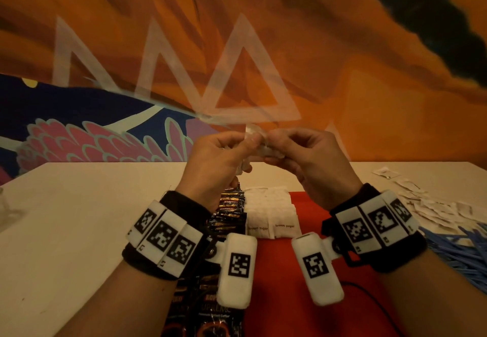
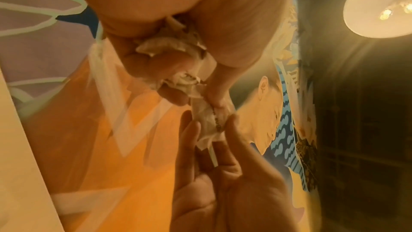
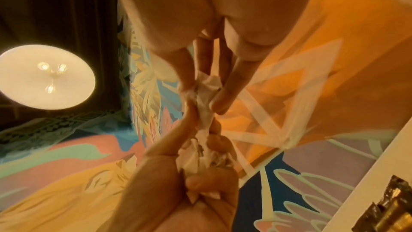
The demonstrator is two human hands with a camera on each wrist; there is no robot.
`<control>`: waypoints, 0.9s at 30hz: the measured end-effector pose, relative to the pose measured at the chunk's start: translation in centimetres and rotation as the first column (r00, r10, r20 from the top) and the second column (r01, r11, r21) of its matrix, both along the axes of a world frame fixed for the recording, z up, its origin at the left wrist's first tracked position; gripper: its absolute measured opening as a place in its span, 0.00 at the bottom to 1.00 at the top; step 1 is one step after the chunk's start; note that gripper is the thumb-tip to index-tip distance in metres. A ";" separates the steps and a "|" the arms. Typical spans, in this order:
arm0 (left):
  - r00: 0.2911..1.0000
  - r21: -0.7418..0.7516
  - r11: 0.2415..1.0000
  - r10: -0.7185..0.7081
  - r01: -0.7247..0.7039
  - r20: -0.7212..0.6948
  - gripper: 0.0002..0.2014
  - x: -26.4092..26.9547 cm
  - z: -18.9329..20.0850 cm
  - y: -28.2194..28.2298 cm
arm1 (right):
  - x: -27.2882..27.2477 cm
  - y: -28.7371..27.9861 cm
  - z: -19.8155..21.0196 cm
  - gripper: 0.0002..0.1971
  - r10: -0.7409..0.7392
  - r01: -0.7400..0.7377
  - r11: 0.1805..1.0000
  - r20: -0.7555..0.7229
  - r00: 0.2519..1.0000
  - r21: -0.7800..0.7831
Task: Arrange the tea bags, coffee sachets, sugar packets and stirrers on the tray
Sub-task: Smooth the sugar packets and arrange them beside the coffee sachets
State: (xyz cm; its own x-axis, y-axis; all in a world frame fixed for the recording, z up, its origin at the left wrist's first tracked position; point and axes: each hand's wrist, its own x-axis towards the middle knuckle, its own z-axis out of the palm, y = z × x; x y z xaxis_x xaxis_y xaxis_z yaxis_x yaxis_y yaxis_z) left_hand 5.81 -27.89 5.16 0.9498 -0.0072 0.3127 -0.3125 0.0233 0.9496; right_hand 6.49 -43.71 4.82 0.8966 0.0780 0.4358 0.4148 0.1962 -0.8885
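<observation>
Both hands are raised above the tabletop (image 1: 79,205); the left hand (image 1: 216,157) clutches a crumpled wad of white packets (image 2: 169,48); the right hand (image 1: 305,157) pinches one packet (image 3: 207,98) at the wad's end; below, on the red tray (image 1: 311,205), two rows of sugar packets (image 1: 271,215) sit beside one row of dark coffee sachets (image 1: 229,213); blue stirrers (image 1: 456,252) and loose white sachets (image 1: 427,205), too many to count, lie right.

Head cam looks down/fwd; wrist cams face upward (close), all sharing hands (image 1: 259,149).
</observation>
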 end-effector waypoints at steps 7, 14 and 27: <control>1.000 0.021 1.000 -0.003 0.002 0.023 0.06 0.0 0.3 0.4 | 0.3 -0.8 0.1 0.06 -0.094 0.095 0.987 0.012 0.995 -0.133; 0.999 -0.011 0.999 0.032 -0.032 0.009 0.09 -0.1 1.1 1.4 | 0.0 -2.1 -0.1 0.03 -0.135 0.127 0.950 -0.006 0.991 -0.287; 0.994 -0.043 0.996 0.081 -0.078 0.070 0.08 -0.8 2.5 2.8 | 1.8 -0.9 -6.1 0.05 -0.292 -0.157 0.667 -0.449 0.844 -0.728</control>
State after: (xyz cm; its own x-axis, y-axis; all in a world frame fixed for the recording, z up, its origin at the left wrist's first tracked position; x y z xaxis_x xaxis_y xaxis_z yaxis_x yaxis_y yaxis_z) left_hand 4.98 -25.13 7.70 0.9222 0.0814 0.3781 -0.3817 0.0335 0.9237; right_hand 8.30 -44.58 -1.24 0.9681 0.0888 -0.2342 -0.1360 -0.5990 -0.7891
